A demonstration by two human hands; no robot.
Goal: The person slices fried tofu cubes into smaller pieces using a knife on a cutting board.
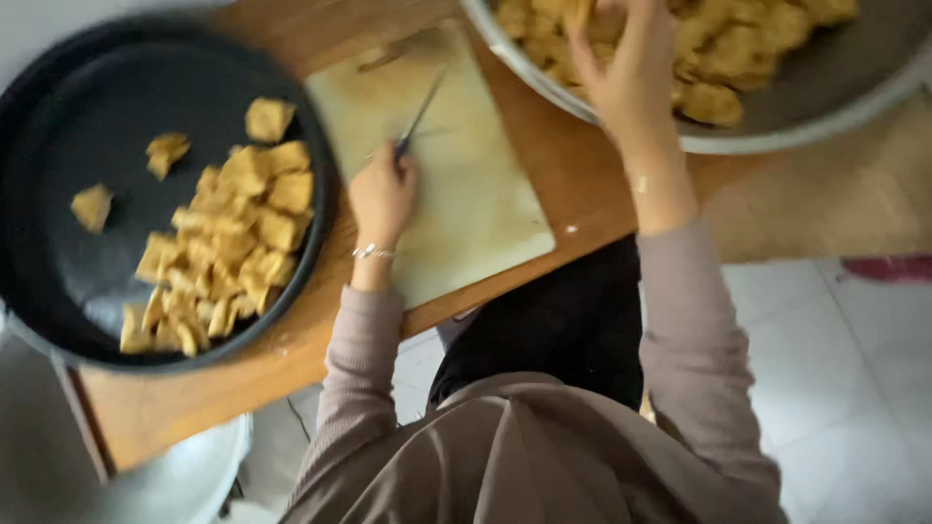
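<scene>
The knife lies with its thin blade slanting over the cutting board, tip toward 1 o'clock, its dark handle closed inside the left hand; that grip is curled tight around the handle, with the fist resting on the board's left edge. No piece lies under the blade just now.

The right hand is up at 1 o'clock, inside the metal bowl, fingers bent down among the fried tofu heaped there. Whether that grip has pinched a piece or only touches the pile I cannot tell, as the fingertips are blurred and buried.

At 9 o'clock from the board sits a dark round tray holding cut pieces, mostly piled on its right half, a few scattered to the left. Board, tray and bowl all rest on a wooden counter; the tray overhangs its left end, and the bowl overhangs the far right.

Risks, as I judge them: the blade is bare and pointed toward the bowl, so the right hand coming back across it could be nicked. The overhanging tray could tip if pushed. Oily pieces may slip under the blade.
</scene>
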